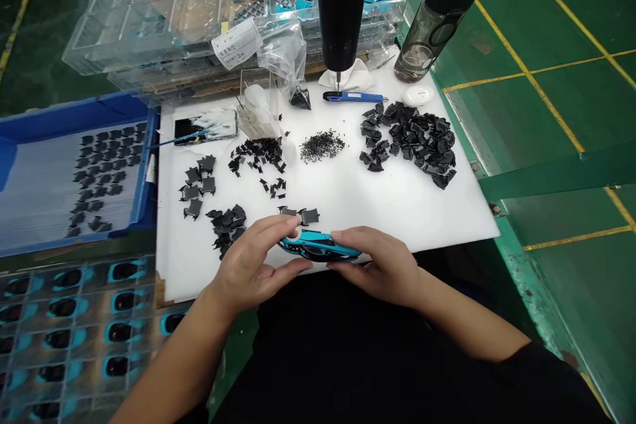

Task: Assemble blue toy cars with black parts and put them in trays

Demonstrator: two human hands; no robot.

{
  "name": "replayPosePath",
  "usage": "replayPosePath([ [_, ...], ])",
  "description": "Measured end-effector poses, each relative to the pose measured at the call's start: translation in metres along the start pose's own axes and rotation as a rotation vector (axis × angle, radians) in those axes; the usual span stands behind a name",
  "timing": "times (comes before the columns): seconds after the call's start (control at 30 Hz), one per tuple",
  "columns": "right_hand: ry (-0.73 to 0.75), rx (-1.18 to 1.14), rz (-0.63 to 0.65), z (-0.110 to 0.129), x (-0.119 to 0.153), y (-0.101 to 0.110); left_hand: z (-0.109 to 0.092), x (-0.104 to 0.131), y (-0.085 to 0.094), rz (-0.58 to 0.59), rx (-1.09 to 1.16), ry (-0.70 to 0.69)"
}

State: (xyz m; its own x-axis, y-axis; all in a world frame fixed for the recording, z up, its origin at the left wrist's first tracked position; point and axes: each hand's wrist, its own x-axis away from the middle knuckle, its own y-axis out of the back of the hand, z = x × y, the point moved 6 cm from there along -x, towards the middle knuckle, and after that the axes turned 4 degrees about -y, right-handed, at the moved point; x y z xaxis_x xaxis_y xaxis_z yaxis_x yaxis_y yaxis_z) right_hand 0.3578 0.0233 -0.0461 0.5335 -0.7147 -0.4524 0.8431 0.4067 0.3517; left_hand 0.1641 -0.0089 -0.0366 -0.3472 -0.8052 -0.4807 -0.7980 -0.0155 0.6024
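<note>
Green flooring crossed by yellow lines surrounds a white work surface (pixel 342 192) in the head view, with stacked clear trays (pixel 193 20) along its far edge and a blue bin (pixel 139 212) at its left side. At the near edge of the surface, both hands hold a blue and black shell (pixel 320 246) level between them. The left hand (pixel 258 255) grips its left end, thumb and index finger pinching it from opposite edges; the other fingers curl behind and are partly hidden. The right hand (pixel 382 262) has the right end in the same kind of pinch, its fingertips on the top and bottom edges, the remaining fingers folded out of clear sight.

Just beyond the shell lie two flat dark pieces (pixel 310 216). A heap of curved black parts (pixel 229 225) sits near the left hand, with more flat grey parts (pixel 191 192) behind it. Farther back are small black clips (pixel 258 156), a pile of tiny screws (pixel 322 146) and a large cluster of black parts (pixel 422 139) to the right. A black driver (pixel 342 6) hangs tip down over a blue cutter (pixel 352 97), and a dark bottle (pixel 437 26) stands at the far right corner.
</note>
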Motion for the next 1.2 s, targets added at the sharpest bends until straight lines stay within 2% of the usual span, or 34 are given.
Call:
replayPosePath([
  [0.13, -0.117, -0.037, 0.003, -0.005, 0.001, 0.001, 0.001, -0.002, 0.002, 0.019, -0.102, 0.002],
  [0.33, -0.205, -0.096, 0.015, -0.005, 0.003, 0.0, 0.002, -0.004, 0.005, 0.044, -0.167, -0.015],
  [0.57, -0.404, -0.225, 0.024, -0.004, 0.002, -0.002, 0.004, -0.006, 0.002, 0.07, -0.128, 0.005],
  [0.9, -0.374, -0.183, 0.012, 0.013, -0.005, 0.001, 0.008, -0.004, -0.003, 0.097, -0.058, 0.044],
  [1.0, -0.341, -0.171, 0.015, 0.016, -0.005, 0.001, 0.011, -0.001, -0.004, 0.104, 0.053, 0.071],
  [1.1, -0.306, -0.115, 0.015, 0.019, -0.006, 0.001, 0.007, -0.003, -0.005, 0.128, 0.154, 0.033],
  [1.2, -0.262, -0.052, 0.017, 0.023, -0.008, 0.002, 0.0, -0.008, -0.006, 0.177, 0.129, -0.009],
])
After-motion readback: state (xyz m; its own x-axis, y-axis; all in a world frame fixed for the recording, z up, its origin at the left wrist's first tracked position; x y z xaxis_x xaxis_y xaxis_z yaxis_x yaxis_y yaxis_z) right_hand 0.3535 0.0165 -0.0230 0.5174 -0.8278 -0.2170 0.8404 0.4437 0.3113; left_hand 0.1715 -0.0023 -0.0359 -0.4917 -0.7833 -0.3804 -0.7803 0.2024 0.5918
